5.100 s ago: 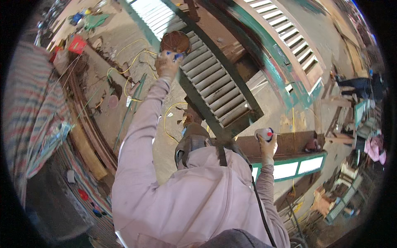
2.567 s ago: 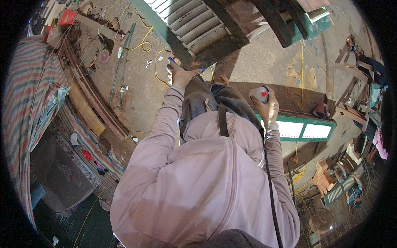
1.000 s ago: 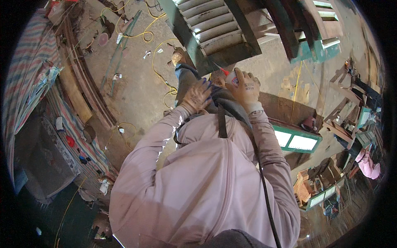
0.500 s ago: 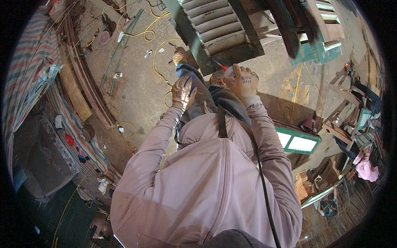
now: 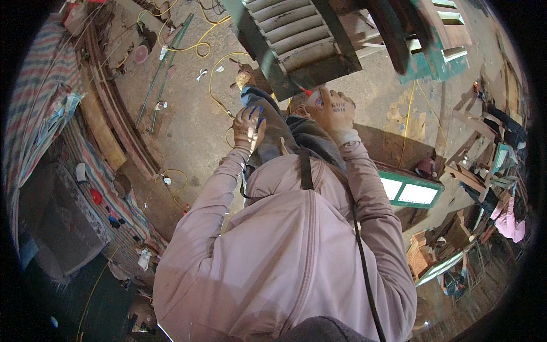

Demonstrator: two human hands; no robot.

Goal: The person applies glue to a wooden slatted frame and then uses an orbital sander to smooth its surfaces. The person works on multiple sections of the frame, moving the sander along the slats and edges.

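Note:
My right hand (image 5: 336, 112), in a pale work glove, is closed around a white squeeze bottle (image 5: 315, 102) with a red nozzle (image 5: 308, 92). The nozzle's thin tip points at the near bottom rail of a dark green louvered shutter (image 5: 296, 43); whether it touches the wood I cannot tell. My left hand (image 5: 249, 127), gloved too with blue showing along the fingers, lies over my left knee. Its fingers are stretched out, with nothing in them.
Yellow cords (image 5: 212, 91) wind over the concrete floor at the left. More green shutter frames (image 5: 436, 62) stand at the right, and a green glazed panel (image 5: 416, 194) lies by my right arm. Another person in pink (image 5: 509, 222) is far right among wood pieces.
Both hands stay nearly in place. The bottle's nozzle and the shutter shift only slightly in view. The person in pink at the far right has moved a little.

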